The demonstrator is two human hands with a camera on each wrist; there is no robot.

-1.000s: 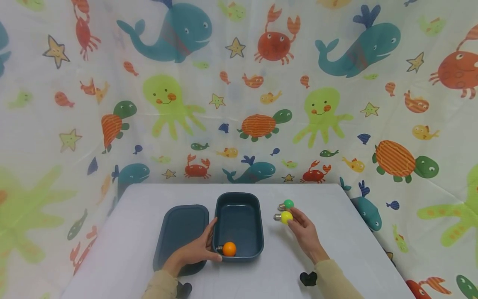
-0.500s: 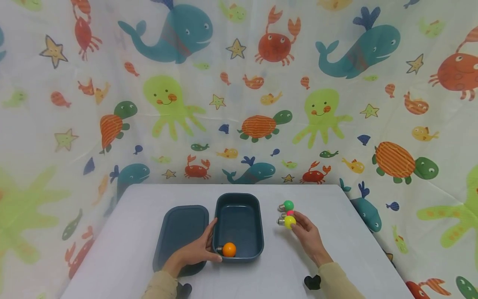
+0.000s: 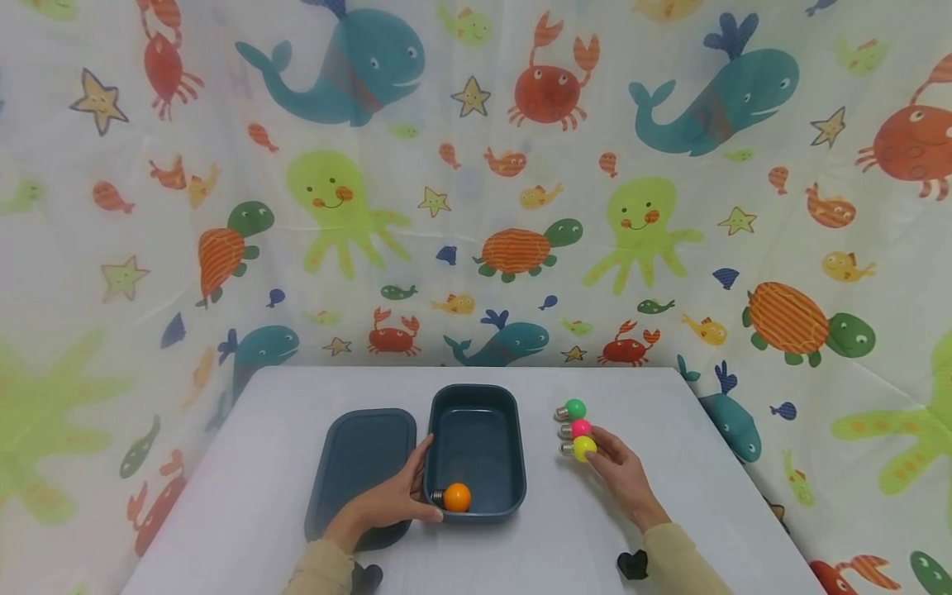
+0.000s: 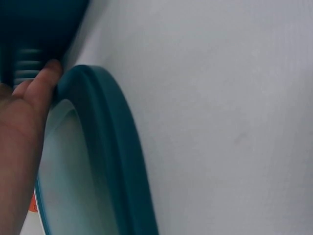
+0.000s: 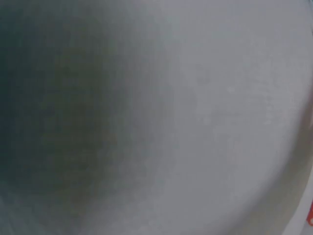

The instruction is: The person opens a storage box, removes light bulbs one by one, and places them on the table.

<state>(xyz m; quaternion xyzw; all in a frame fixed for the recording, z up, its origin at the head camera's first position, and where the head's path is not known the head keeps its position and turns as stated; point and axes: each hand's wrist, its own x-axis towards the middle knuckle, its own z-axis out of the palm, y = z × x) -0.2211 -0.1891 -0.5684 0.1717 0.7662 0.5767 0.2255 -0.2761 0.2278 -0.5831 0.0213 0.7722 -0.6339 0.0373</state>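
My right hand (image 3: 623, 478) pinches a yellow light bulb (image 3: 583, 449) by its round end, with the metal screw base pointing left. Just behind it a pink light bulb (image 3: 580, 429) and a green light bulb (image 3: 575, 410) lie in a row, bases also to the left. My left hand (image 3: 385, 499) rests against the left wall and near left corner of a dark blue box (image 3: 520, 463), fingers extended and thumb along the front. An orange light bulb (image 3: 457, 497) lies inside the box at that corner. The right wrist view is blurred and shows no bulb.
A dark blue lid (image 3: 362, 454) lies on the white table (image 3: 595, 380) left of the box, partly under my left forearm. In the left wrist view the lid's edge (image 4: 105, 127) passes close beside the hand. A curtain (image 3: 476, 165) with sea animals hangs behind the table.
My right hand has moved right and toward me with the yellow bulb, away from the green one. The pink bulb, hidden before, now shows between them. My left hand has stayed at the box.
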